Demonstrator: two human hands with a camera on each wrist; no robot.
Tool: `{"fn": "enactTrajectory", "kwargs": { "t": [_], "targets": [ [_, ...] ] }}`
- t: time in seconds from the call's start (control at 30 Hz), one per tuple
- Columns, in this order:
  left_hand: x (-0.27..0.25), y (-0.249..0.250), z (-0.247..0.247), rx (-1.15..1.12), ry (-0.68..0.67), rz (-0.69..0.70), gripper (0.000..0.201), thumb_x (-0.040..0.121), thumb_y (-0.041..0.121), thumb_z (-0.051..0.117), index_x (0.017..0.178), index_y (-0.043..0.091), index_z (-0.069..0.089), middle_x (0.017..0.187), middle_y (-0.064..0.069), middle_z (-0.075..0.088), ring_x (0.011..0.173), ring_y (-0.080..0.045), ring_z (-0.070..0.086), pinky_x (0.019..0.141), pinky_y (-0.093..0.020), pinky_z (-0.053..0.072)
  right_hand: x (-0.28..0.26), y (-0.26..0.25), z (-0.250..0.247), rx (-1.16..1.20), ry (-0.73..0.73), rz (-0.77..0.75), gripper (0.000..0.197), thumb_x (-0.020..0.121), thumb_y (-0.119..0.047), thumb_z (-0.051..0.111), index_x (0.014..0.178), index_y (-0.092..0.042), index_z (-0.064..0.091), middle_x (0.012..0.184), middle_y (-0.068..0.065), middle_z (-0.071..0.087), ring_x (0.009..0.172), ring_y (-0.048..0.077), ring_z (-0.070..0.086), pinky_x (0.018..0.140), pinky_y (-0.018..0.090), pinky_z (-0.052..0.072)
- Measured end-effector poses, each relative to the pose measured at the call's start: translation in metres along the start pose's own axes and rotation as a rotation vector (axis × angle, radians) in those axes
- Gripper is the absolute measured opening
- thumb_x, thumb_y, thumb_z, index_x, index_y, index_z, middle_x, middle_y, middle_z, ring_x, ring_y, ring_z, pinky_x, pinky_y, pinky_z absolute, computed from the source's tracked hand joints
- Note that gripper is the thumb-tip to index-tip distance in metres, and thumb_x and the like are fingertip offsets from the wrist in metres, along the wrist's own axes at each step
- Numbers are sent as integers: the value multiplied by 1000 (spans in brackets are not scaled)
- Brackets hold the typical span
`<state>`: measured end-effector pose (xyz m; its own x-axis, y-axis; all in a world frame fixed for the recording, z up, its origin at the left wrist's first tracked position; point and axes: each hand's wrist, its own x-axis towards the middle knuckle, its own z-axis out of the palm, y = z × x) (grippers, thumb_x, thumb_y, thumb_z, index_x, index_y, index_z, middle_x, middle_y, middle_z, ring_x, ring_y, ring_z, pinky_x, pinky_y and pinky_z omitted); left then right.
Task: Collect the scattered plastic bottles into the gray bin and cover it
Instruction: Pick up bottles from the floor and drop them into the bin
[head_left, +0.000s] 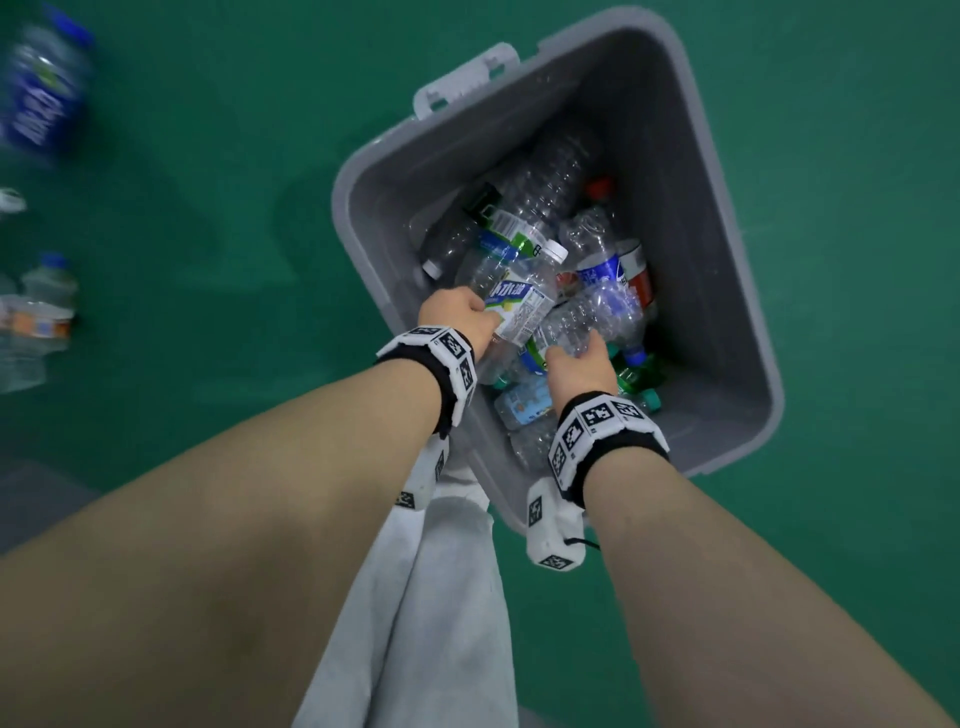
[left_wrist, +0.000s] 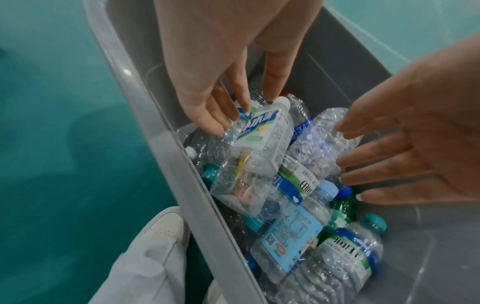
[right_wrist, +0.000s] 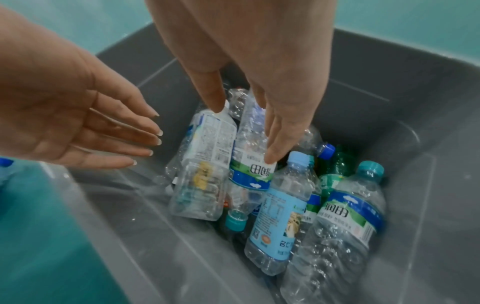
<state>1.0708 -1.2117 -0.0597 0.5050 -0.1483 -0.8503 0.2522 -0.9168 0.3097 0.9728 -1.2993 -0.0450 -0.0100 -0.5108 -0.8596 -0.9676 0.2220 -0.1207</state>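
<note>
The gray bin sits on the green floor, bottles piled inside. Both my grips hang slack-fingered above them, left hand and right hand holding nothing. Only the head view shows stray bottles outside.

Wrists: you are wearing black wristbands carrying white blocks printed with black square codes.
Arms: you are going bare-armed, no sleeves showing.
Legs: you are wearing pale grey trousers.
Foot: you are wearing a white perforated shoe.
</note>
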Motion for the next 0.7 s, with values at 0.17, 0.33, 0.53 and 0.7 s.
{"fn": "enactTrajectory", "kwargs": {
  "t": [0.17,0.33,0.53,0.7],
  "targets": [
    [-27,-6,-17,-140,31,-22,20,89,19,57,104,13,67,107,-2,68,100,-20,62,79,-25,45,-33,-21,-3,-111,-30,-142,53,94,-21,50,146,-19,36,130,9,56,105,22,57,82,26,40],
    [-44,-20,-39,-295,59,-66,15,88,20,58,99,15,67,101,-1,66,91,-17,58,77,-24,43,-64,-40,15,-236,-51,-242,45,94,-19,49,139,-18,45,120,9,61,97,23,60,84,30,48],
    [-38,-63,-84,-396,106,-134,17,88,20,57,99,13,67,105,-2,68,100,-21,61,82,-26,47,-85,-66,70,-420,-140,-328,41,93,-19,49,133,-14,51,131,9,58,118,26,54,94,29,41],
    [-18,-119,-138,-446,129,-229,22,89,24,55,105,13,65,111,-3,66,102,-22,60,78,-25,42,-100,-99,124,-520,-183,-357,38,93,-19,48,131,-16,53,127,9,60,112,27,58,88,28,43]
  ]
}}
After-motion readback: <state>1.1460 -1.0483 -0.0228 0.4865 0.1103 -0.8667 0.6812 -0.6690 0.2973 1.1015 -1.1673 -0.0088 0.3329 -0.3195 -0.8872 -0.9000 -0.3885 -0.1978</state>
